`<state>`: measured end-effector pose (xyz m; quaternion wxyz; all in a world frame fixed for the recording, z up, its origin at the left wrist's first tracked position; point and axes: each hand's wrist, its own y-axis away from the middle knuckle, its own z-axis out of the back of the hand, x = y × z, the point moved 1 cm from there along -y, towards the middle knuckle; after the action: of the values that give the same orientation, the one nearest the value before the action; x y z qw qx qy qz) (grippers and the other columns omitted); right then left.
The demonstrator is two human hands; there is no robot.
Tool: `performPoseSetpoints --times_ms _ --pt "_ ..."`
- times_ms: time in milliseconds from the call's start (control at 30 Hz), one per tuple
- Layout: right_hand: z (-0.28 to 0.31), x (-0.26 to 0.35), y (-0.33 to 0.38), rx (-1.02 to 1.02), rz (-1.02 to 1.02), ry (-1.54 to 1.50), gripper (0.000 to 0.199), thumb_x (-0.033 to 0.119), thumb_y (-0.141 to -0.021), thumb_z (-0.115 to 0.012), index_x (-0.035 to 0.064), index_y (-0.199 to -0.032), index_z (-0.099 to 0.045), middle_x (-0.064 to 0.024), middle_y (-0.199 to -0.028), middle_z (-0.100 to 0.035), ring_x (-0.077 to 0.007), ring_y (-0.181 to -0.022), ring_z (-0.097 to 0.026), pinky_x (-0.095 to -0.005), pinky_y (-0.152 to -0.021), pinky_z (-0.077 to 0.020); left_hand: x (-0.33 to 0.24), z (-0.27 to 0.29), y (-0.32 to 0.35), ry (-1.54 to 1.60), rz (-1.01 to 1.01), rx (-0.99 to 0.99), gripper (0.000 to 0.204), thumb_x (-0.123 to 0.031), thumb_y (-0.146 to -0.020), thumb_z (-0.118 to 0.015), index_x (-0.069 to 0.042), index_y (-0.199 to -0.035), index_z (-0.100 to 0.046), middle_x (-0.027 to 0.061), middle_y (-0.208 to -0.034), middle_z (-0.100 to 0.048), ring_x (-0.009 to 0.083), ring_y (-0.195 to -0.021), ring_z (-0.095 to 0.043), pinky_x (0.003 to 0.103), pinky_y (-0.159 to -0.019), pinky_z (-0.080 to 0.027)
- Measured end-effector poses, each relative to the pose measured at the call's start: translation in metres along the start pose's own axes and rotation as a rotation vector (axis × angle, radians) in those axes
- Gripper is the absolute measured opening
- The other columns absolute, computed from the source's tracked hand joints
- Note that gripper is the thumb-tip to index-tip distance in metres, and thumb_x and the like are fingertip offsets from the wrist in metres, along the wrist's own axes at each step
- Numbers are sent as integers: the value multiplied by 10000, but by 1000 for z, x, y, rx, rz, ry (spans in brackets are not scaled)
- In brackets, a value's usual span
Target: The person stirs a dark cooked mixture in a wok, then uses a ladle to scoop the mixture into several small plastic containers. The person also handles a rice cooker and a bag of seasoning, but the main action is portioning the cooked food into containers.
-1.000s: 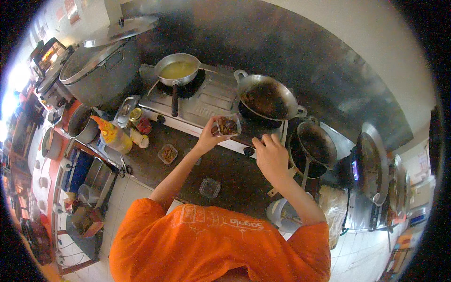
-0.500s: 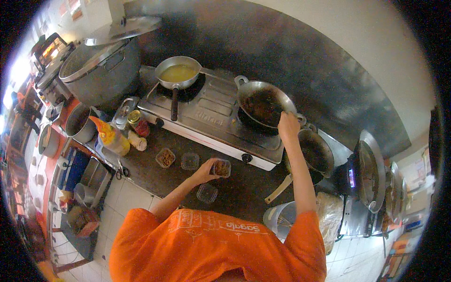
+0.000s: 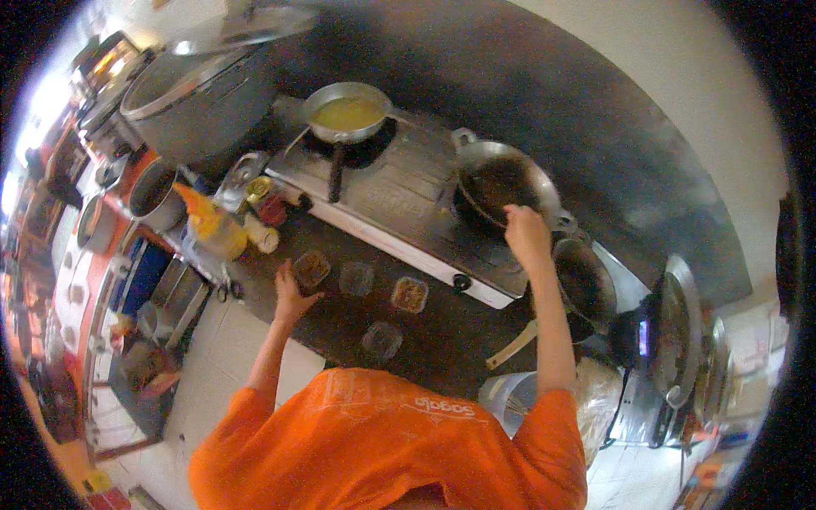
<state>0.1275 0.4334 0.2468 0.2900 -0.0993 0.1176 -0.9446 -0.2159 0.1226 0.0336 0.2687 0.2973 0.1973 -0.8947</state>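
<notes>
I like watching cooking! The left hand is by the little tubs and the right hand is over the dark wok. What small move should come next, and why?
Probably close the left hand on the small tub at its fingertips. The hand looks open and empty, right beside that tub, while the right hand is over the wok on the stove.

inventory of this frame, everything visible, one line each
stove: 1, steel, middle of the dark counter
wok: 1, dark, right burner
saucepan: 1, steel, yellow liquid inside, left burner
large pot: 1, grey, lid tilted up, far left
small tubs: 4, clear, on counter in front of stove
yellow squeeze bottle: 1, left counter end
second wok: 1, dark, right of stove
left hand: at the leftmost tub
right hand: over the wok's near rim
</notes>
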Motion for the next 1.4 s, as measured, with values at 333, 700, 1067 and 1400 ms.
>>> performPoseSetpoints --times_ms 333,700,1067,1400 --pt "-7 -20 -9 25 34 -153 233 152 -902 -540 56 -1057 -687 -199 -999 -684 -375 -905 -657 -447 -823 -527 -9 -33 -28 371 32 -36 833 -159 -666 -846 -28 -1338 -371 190 -1273 -479 359 -1158 -520 416 -993 -437" --pt "-14 -51 -22 23 -82 -355 228 225 -899 -574 104 -1031 -716 -147 -860 -710 -312 -762 -683 -409 -717 -526 -218 -85 -165 304 -481 79 820 -253 -656 -865 -37 -1313 -425 184 -1182 -609 365 -1062 -610 444 -914 -498" --pt "-1 -49 -6 6 -104 -527 262 255 -915 -584 82 -1073 -701 -152 -1015 -701 -314 -953 -663 -385 -862 -504 -235 -116 -195 412 -480 65 841 -332 -602 -901 -56 -1276 -481 138 -1119 -647 298 -1037 -625 408 -918 -496" --pt "30 -19 29 193 -218 -826 254 186 -957 -557 26 -1129 -653 31 -730 -538 -76 -607 -460 -240 -542 -370 -226 -80 -172 611 -358 116 826 -190 -618 -881 -31 -1295 -436 191 -1230 -547 333 -1134 -554 408 -940 -471"
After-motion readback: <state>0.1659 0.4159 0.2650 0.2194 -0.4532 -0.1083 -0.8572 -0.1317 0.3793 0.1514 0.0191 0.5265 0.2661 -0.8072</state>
